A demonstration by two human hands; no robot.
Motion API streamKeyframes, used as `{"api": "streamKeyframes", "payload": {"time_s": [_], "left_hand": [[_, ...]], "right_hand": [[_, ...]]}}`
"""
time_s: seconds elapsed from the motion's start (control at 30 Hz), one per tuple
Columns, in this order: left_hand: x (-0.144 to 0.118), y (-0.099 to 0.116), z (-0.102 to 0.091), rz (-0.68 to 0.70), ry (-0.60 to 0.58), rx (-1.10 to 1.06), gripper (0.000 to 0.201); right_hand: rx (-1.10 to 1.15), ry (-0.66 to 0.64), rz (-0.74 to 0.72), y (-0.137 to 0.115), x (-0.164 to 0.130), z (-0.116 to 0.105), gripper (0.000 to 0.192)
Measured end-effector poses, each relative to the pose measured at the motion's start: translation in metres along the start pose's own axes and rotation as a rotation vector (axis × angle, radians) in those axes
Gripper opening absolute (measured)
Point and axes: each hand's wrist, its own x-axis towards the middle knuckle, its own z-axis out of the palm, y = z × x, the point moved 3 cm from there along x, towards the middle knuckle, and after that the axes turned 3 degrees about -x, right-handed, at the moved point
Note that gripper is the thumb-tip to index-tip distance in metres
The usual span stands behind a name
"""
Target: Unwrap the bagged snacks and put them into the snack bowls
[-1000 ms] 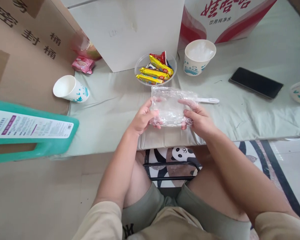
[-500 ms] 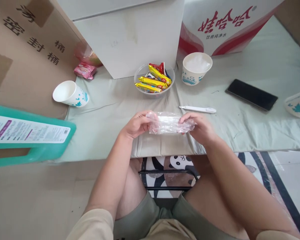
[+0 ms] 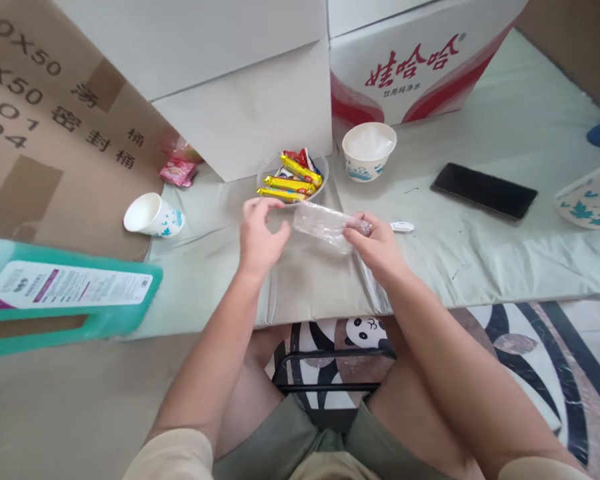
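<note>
My right hand (image 3: 375, 243) grips one end of a crumpled clear plastic wrapper (image 3: 320, 223) above the table's front part. My left hand (image 3: 261, 235) is off the wrapper's other end, thumb and fingers curved apart with nothing seen between them. Just behind my left hand stands a clear bowl (image 3: 322, 175) with yellow-wrapped snack bars (image 3: 289, 185) and other packets in it. A white craft knife (image 3: 403, 227) lies beyond my right hand, most of it hidden behind the fingers.
Paper cups stand left (image 3: 154, 215), at the back (image 3: 369, 152) with clear plastic inside, and right (image 3: 591, 193). A black phone (image 3: 484, 191) lies to the right. A green jug (image 3: 147, 293), brown carton (image 3: 105, 220), white box (image 3: 260, 113) and red-lettered carton (image 3: 410, 80) surround the cloth-covered table (image 3: 480, 263).
My left hand has let go of the wrapper, opened and moved a little left and up. My right hand keeps its end. The view has shifted slightly.
</note>
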Motion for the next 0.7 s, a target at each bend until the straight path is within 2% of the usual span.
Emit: {"api": "streamKeyframes", "payload": {"time_s": [0.03, 0.07, 0.13, 0.23, 0.3, 0.37, 0.43, 0.5, 0.57, 0.63, 0.7], "left_hand": [[0.004, 0.013, 0.004, 0.046, 0.06, 0.07, 0.022], [0.006, 0.024, 0.012, 0.072, 0.04, 0.091, 0.019], [0.01, 0.038, 0.039, 0.065, -0.162, 0.011, 0.028], [0.014, 0.042, 0.08, -0.029, -0.515, -0.29, 0.047], [0.022, 0.039, 0.097, -0.067, -0.618, -0.446, 0.047], [0.037, 0.037, 0.102, -0.047, -0.561, -0.445, 0.04], [0.06, 0.041, 0.099, 0.034, -0.41, -0.307, 0.029], [0.091, 0.054, 0.097, 0.165, -0.254, -0.117, 0.022], [0.126, 0.073, 0.103, 0.311, -0.166, 0.029, 0.017], [0.159, 0.09, 0.121, 0.418, -0.209, 0.178, 0.026], [0.186, 0.101, 0.145, 0.457, -0.302, 0.385, 0.032]], "right_hand": [[-0.024, 0.093, -0.04, -0.003, 0.001, -0.004, 0.012], [-0.025, 0.168, -0.082, -0.006, 0.001, -0.006, 0.011], [0.075, 0.205, -0.144, -0.01, 0.003, -0.006, 0.012], [0.463, 0.095, -0.089, -0.009, 0.012, -0.001, 0.02], [0.684, 0.055, -0.004, -0.007, 0.019, 0.0, 0.027], [0.722, 0.122, 0.045, -0.006, 0.025, -0.006, 0.032], [0.649, 0.245, 0.075, -0.003, 0.029, -0.016, 0.031], [0.599, 0.33, 0.122, 0.001, 0.03, -0.024, 0.028], [0.605, 0.337, 0.155, 0.003, 0.032, -0.028, 0.026], [0.619, 0.314, 0.156, 0.003, 0.033, -0.029, 0.026], [0.634, 0.297, 0.151, 0.002, 0.035, -0.029, 0.026]]}}
